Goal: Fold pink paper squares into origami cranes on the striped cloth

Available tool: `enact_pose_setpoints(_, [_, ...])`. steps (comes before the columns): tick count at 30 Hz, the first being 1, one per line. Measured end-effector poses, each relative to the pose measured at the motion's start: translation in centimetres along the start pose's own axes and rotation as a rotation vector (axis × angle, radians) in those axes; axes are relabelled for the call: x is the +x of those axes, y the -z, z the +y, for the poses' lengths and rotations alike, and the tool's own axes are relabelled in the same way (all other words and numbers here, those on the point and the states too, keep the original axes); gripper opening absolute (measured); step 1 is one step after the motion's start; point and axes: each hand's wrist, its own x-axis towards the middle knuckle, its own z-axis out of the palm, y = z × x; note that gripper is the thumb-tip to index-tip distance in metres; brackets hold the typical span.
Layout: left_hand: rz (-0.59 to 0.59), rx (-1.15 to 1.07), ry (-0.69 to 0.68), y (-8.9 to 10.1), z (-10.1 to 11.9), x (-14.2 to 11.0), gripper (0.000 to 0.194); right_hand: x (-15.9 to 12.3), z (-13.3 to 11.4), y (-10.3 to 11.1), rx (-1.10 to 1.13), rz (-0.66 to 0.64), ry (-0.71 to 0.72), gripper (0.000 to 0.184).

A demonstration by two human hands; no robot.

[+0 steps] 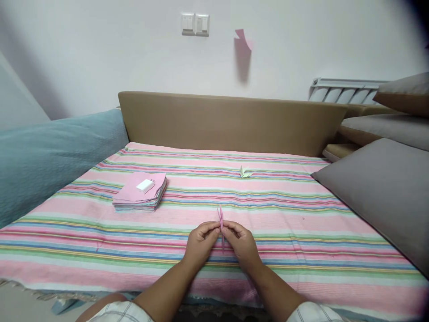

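Between my two hands a piece of folded pink paper (220, 215) stands upright, seen nearly edge-on, its layers parted a little at the top. My left hand (202, 239) pinches it from the left side with thumb and fingertips. From the right, my right hand (240, 239) pinches the same paper, and the fingertips of both hands almost meet. Farther back on the striped cloth lies a small pale green folded paper (245, 172) with pointed tips. To the left sits a stack of coloured paper sheets (129, 190), pink on top, with a white charger plug (145, 185) lying on it.
A striped cloth (281, 223) covers the seat under my hands. A brown backrest (228, 120) runs along the wall. Grey cushions (382, 179) pile up on the right, and a blue-green covered armrest (56, 152) bounds the left. Pink paper (246, 41) sticks to the wall.
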Motion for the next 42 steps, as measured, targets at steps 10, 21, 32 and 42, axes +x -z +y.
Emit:
enact_pose_setpoints(10, [0.109, -0.309, 0.212, -0.2, 0.3, 0.2, 0.033, -0.3, 0.1, 0.1, -0.246, -0.087, 0.226, 0.027])
enact_pose_setpoints(21, [0.031, -0.412, 0.245, 0.4, 0.4, 0.7, 0.036, 0.2, -0.1, 0.8, -0.243, -0.18, 0.245, 0.028])
enact_pose_setpoints(32, [-0.014, -0.34, 0.253, 0.6, 0.2, 0.7, 0.027, 0.5, 0.4, 1.7, -0.325, -0.16, 0.3, 0.02])
enact_pose_setpoints(42, [-0.052, -0.187, 0.106, 0.4, -0.3, 0.4, 0.021, 0.5, -0.1, 1.5, -0.226, -0.125, 0.24, 0.018])
